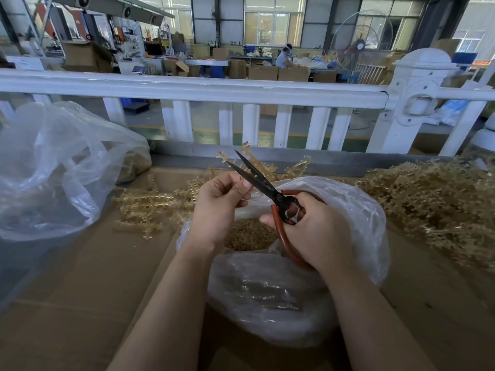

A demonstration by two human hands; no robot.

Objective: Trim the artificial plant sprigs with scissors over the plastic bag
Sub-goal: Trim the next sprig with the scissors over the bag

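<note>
left hand (219,202) pinches a pale tan sprig (250,162) by its stem, fingers curled round it, holding it above the open plastic bag (356,210) at mid-bench; right hand (313,231) grips the red loop handles of the scissors (257,178), blades parted in a narrow v and pointing up-left through the sprig's branches. trimmed bits (251,234) lie in the bag's mouth, just under both hands. loose sprigs (150,207) lie left of the bag on the cardboard-covered bench (80,277), a big heap (434,199) at right, a second clear bag (53,167) far left.
</note>
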